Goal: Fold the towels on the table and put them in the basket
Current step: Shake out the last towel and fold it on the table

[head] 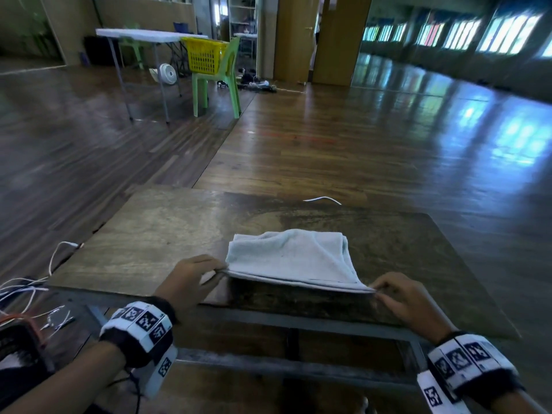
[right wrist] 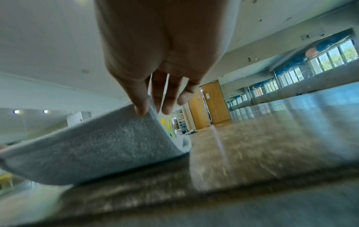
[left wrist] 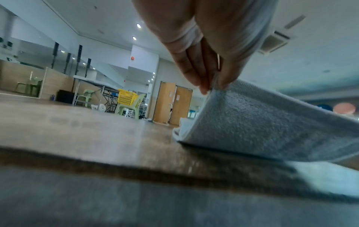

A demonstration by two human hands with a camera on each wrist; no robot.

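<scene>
While both hands (head: 191,279) (head: 403,297) pinch its near corners, towel (head: 292,258) lifts (seemingly folded).

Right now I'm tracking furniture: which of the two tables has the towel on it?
The dark wooden table nearest the person: the pale towel lies on it, a near corner pinched by each hand. The white folding table across the room has none.

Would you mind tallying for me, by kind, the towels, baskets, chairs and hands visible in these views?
Towels: 1, the towel, pinched by both hands
Baskets: 1, the basket
Chairs: 2, the near chair and the far chair
Hands: 2, the left hand and the right hand
Total: 6
</scene>
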